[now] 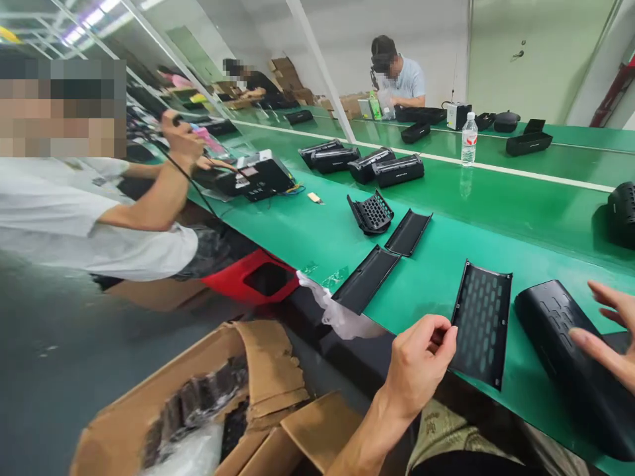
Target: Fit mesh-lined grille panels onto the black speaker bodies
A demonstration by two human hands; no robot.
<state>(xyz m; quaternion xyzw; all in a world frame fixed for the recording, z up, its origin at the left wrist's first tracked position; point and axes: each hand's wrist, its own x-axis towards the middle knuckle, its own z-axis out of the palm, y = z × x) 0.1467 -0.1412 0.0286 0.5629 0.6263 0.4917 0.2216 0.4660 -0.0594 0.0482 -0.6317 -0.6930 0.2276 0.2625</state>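
Our left hand pinches its fingers at the edge of the perforated panel on the counter; we cannot tell if they grip it. Our right hand spreads open over the casing.

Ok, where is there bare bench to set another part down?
Bare green bench lies between the slotted panel and the two plain panels, continuing behind the slotted panel toward the belt. Crowded: the right side, where the black casing lies by the right hand, leaving only a narrow gap beside the slotted panel.
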